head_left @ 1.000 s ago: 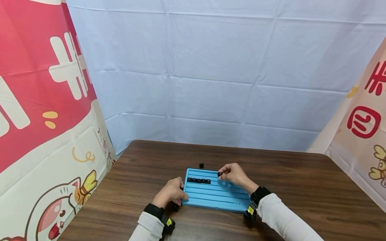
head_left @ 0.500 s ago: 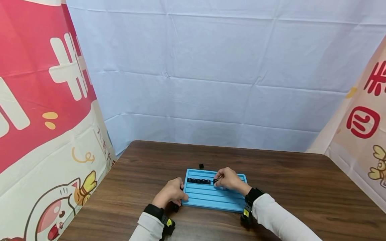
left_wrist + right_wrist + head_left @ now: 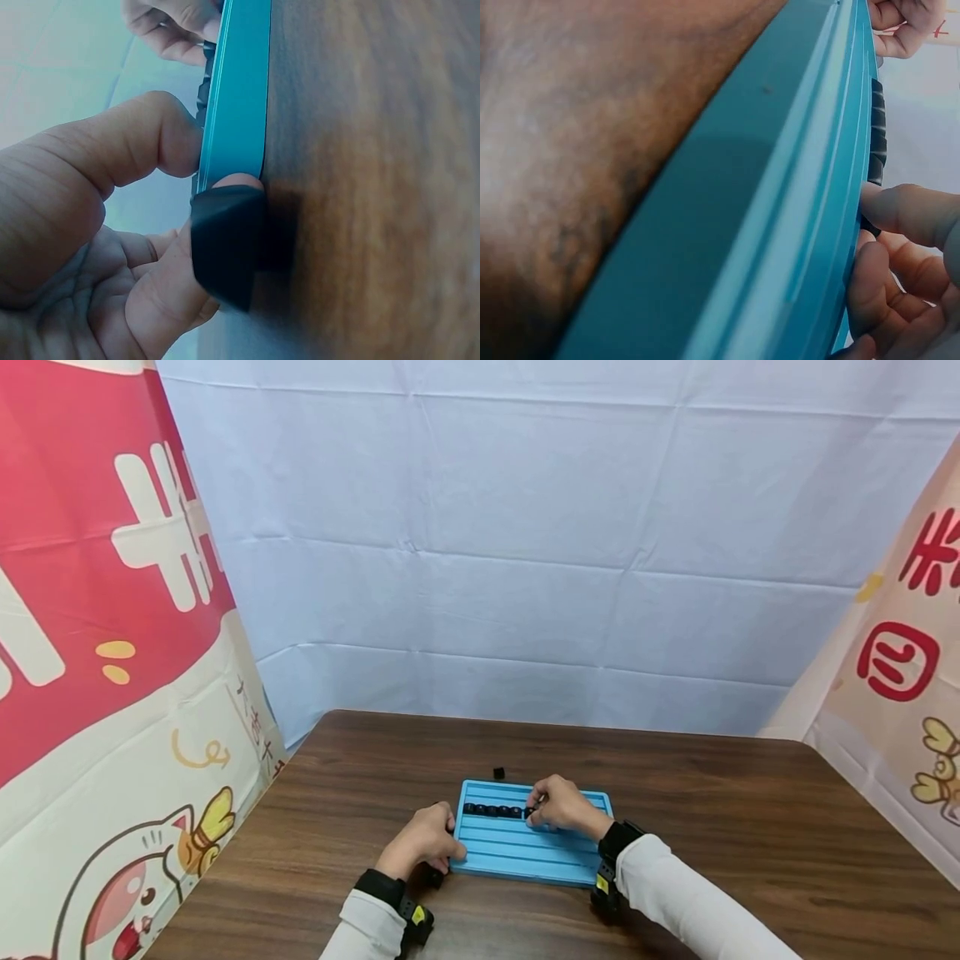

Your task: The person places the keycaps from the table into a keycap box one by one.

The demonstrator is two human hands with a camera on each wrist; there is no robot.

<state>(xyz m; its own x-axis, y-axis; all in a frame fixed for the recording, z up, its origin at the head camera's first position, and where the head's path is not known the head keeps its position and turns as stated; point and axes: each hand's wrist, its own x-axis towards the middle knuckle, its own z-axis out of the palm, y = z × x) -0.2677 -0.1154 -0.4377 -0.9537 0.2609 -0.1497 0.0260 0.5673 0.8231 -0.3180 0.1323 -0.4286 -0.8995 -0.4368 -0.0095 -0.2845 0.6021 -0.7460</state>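
Note:
A light blue ridged tray (image 3: 517, 852) lies on the table. My left hand (image 3: 423, 839) holds its left edge, thumb on the rim and fingers at the side. A short row of black keycaps (image 3: 492, 811) sits along an upper groove of the tray. At the right end of that row, my right hand (image 3: 562, 806) pinches another keycap (image 3: 870, 227) between thumb and fingertips, mostly hidden by them. In the left wrist view, a dark keycap (image 3: 229, 244) shows close up, right at the left fingertips beside the tray's edge.
One loose keycap (image 3: 498, 773) lies on the brown wooden table (image 3: 697, 793) just behind the tray. A pale blue cloth (image 3: 525, 568) hangs behind the table, with printed cloths (image 3: 150, 710) at the sides.
My right hand has come left and down with its keycap, from over the tray's upper right to the end of the row. The left hand keeps its hold on the tray.

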